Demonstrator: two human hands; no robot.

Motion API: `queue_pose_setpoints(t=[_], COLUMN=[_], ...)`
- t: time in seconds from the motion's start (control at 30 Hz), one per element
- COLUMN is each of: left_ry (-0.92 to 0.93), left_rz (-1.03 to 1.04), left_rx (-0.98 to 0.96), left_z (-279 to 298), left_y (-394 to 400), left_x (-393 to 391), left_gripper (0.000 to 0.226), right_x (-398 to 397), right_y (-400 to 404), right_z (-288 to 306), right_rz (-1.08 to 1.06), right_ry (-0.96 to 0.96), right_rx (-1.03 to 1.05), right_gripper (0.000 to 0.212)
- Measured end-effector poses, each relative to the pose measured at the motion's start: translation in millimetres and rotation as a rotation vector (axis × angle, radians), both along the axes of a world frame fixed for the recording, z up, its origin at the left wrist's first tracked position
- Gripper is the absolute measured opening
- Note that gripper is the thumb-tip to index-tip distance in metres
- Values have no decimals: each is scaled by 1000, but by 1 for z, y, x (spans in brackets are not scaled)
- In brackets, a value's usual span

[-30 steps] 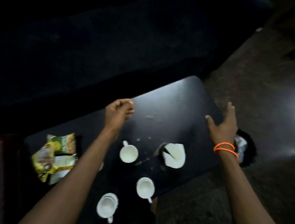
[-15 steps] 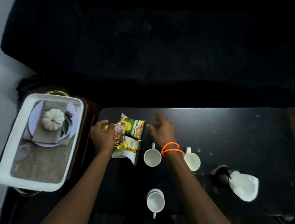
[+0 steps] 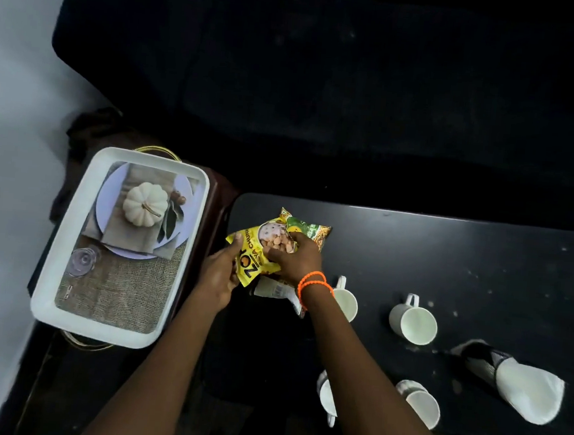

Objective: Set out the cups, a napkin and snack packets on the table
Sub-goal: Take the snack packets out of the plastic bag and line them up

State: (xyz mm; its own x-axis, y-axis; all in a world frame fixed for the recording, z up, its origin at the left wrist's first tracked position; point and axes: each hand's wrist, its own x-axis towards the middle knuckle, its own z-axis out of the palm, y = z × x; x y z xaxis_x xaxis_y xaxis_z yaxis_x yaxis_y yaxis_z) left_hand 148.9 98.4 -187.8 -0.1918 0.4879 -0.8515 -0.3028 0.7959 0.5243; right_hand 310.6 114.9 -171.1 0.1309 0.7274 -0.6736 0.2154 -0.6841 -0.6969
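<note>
On the black table (image 3: 448,250), near its left end, lies a pile of snack packets. Both hands hold the top yellow packet (image 3: 258,253): my left hand (image 3: 219,273) grips its left edge, my right hand (image 3: 294,257), with orange bands at the wrist, presses on its middle. A green packet (image 3: 307,227) and a pale packet (image 3: 275,288) lie partly under it. Several white cups stand on the table: one (image 3: 348,299) by my right wrist, one (image 3: 413,321) further right, two (image 3: 423,405) (image 3: 328,397) at the near edge. A white napkin (image 3: 526,390) in a dark holder lies at the right.
A white tray (image 3: 53,288) with a printed picture of a pumpkin and plate rests on a dark side stand left of the table. A dark sofa (image 3: 323,83) runs along the table's far side. A pale wall (image 3: 7,126) is at far left.
The view swung left from the table's right end to its left end. Both hands moved to the snack packets; they now hold the yellow packet, lifted over the others.
</note>
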Motion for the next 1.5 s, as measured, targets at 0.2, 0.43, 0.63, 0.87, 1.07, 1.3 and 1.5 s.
queue_pose_setpoints(t=[0.2,0.43,0.63,0.87,1.07,1.3,1.5], left_ry=[-210,-270,-151,594,666,673,647], left_rz=[-194,-689,-948,-912,-1121,-1396,-1716], left_rx=[179,299,429,608,782,820,729], left_z=[35,52,50,14,-6,-25,-31], left_y=[25,71,111,104,62,53,74], left_x=[25,105,175,224,228,227,208], left_gripper=[60,52,66,36,35,63,99], right_x=[57,163,200,202,224,220,203], right_y=[4,3,-9,-12,-11,4,-8], right_z=[15,39,26,-3,-4,-15,-14], right_rz=[-209,-259,-580,-336,-24,605,492], right_ry=[279,384,479,-374,-751,-803,-813], right_rx=[-2,30,96,-131,307,190,116], right_gripper=[47,44,43,46,46,78,82])
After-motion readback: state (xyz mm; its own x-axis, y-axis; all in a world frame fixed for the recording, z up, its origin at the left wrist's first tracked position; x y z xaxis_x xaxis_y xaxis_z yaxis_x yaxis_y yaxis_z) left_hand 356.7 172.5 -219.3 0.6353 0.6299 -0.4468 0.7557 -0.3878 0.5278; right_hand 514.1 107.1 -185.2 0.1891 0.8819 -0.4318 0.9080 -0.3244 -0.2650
